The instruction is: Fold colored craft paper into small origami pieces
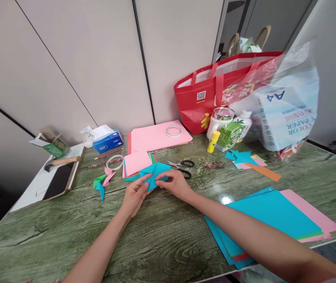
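A folded piece of blue paper [155, 169] is held up between my two hands, over the green wood-patterned table [156, 239]. My left hand [134, 195] pinches its lower left side. On the right side, my right hand [176, 183] grips it between thumb and fingers. Just behind the blue paper lies a stack of small coloured squares [136, 163], pink on top. Black-handled scissors [182, 166] rest beyond my right hand. To the left are small folded paper pieces [104, 181] in pink, green and blue, next to a roll of tape [114, 162].
Large coloured sheets [274, 216] lie under my right forearm. Paper scraps [244, 157], a yellow glue stick [213, 141], a green carton [229, 135] and a red bag [194, 106] stand or lie at the right. A tissue box [108, 141] and hammer [64, 160] are at the left.
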The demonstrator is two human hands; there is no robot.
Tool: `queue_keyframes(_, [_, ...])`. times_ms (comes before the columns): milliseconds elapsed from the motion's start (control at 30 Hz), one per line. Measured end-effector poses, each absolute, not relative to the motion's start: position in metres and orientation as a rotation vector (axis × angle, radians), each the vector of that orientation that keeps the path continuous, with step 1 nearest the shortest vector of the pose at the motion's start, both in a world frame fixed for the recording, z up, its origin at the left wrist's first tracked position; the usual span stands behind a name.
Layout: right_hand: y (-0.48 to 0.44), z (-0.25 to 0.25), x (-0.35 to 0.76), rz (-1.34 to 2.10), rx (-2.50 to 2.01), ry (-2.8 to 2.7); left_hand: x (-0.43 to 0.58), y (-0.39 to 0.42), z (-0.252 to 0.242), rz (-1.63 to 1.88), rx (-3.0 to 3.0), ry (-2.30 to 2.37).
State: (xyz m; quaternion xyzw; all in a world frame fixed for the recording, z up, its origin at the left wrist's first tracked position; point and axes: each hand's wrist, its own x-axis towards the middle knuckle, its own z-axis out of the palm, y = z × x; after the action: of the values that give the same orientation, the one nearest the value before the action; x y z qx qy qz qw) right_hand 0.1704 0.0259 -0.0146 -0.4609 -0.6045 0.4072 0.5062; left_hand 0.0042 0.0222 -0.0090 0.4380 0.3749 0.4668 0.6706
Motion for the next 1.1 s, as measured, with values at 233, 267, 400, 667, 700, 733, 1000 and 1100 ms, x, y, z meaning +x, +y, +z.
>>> queue_keyframes(233, [0.028, -0.020, 0.170, 0.975, -1.104, -1.475, 0.005, 0.021, -0.007, 1.049, 1.023, 0.927])
queue_keyframes(267, [0.028, -0.021, 0.170, 0.978, -1.101, -1.471, 0.005, 0.021, -0.008, 1.041, 1.053, 0.951])
queue_keyframes(400, [0.029, -0.021, 0.170, 0.990, -1.097, -1.457, 0.005, 0.022, -0.010, 1.046, 1.128, 1.003])
queue_keyframes(667, [0.031, -0.020, 0.170, 1.091, -1.079, -1.437, 0.005, 0.021, -0.010, 1.020, 1.082, 0.995])
queue_keyframes(700, [0.031, -0.020, 0.170, 1.105, -1.076, -1.439, 0.005, 0.021, -0.009, 1.019, 1.072, 0.989])
queue_keyframes(733, [0.031, -0.021, 0.171, 1.109, -1.076, -1.444, 0.005, 0.020, -0.009, 1.021, 1.064, 0.982])
queue_keyframes(1000, [0.032, -0.025, 0.173, 1.164, -1.057, -1.429, 0.006, 0.020, -0.005, 1.061, 1.077, 1.007])
queue_keyframes(1100, [0.033, -0.025, 0.174, 1.328, -0.992, -1.318, 0.005, 0.022, -0.005, 1.074, 1.049, 1.002])
